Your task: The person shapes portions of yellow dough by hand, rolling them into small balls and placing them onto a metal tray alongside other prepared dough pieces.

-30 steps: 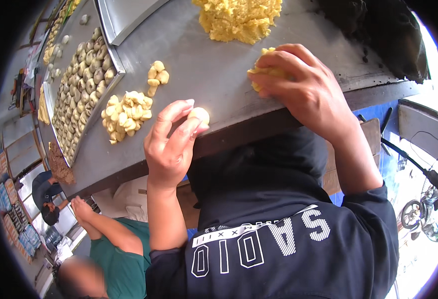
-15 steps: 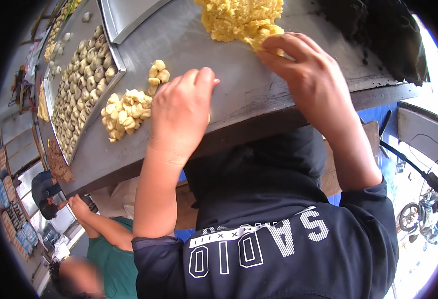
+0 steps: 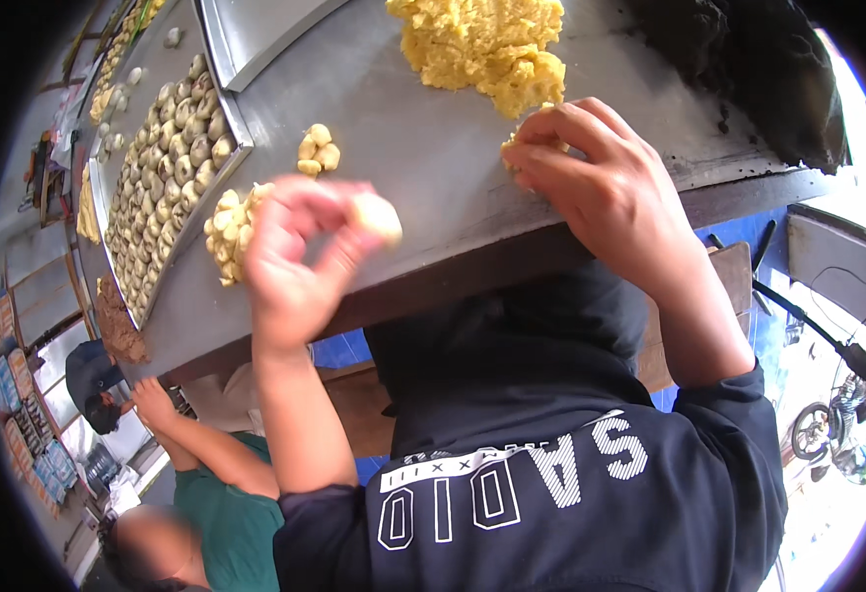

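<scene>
My left hand (image 3: pixel 300 252), smeared by motion, pinches a pale dough ball (image 3: pixel 377 218) between fingertips and thumb above the metal table. Behind its fingers a pile of small pale dough pieces (image 3: pixel 226 237) is partly hidden. Farther up lies a little cluster of similar pieces (image 3: pixel 319 150). My right hand (image 3: pixel 596 168) has its fingers curled round a piece of yellow dough (image 3: pixel 510 155), mostly covered by the fingers. Just beyond it sits a large lumpy mass of yellow dough (image 3: pixel 482 44).
A metal tray (image 3: pixel 246 138) at left bears many rows of rounded, two-toned dough balls. Another tray (image 3: pixel 285 44) stands behind it. Black plastic sheeting (image 3: pixel 778 79) lies at the far right. A co-worker in a green shirt (image 3: pixel 231 513) sits at lower left, near brown dough (image 3: pixel 120 321).
My left hand has moved left and nearer, turning to show the dough ball. My right hand has come away from the yellow mass with a piece in its fingers.
</scene>
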### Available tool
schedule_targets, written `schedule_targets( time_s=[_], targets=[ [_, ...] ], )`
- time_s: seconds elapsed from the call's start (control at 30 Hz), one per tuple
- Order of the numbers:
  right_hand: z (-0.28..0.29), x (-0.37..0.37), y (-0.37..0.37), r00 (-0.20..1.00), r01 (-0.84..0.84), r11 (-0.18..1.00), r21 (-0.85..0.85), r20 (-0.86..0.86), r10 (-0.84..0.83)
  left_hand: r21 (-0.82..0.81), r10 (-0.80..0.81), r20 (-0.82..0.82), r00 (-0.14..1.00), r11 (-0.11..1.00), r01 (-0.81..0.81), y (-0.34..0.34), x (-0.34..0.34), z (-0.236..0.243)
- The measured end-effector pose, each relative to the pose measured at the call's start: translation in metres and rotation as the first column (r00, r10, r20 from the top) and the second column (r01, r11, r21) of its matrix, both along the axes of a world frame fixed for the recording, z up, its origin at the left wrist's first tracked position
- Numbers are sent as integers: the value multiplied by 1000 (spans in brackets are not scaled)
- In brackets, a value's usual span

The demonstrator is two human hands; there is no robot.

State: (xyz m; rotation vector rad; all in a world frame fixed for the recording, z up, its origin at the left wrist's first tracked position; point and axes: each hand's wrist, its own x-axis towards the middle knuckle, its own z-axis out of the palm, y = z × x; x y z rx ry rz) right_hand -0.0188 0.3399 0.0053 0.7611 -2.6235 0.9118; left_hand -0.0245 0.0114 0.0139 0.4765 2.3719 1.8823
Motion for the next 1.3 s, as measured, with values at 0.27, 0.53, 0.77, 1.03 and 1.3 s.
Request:
schedule_targets(
  time_s=[0.27, 0.53, 0.77, 1.03, 1.3],
  targets=[
    [-8, -8, 1, 994, 53, 993, 102, -98, -43, -838, -24, -475, 880, 317, -444, -22, -45, 7],
    [-15, -2, 5, 989, 39, 999, -15, -143, -40, -604, 61, -549, 833, 660, -446, -22, -11, -2],
    [-8, -1, -6, 994, 104, 988, -115, -14, -106, -625, -110, -499, 859, 733, -269, 10, 26, -19],
    [1, -5, 9, 997, 61, 993, 96, -52, -56, -775, -261, -479, 838, 574, -264, 26, 25, 3],
    [4, 16, -7, 980, 196, 967, 163, -14, -196, -584, -289, -741, 606, 724, -368, 93, -56, 17]
  ],
)
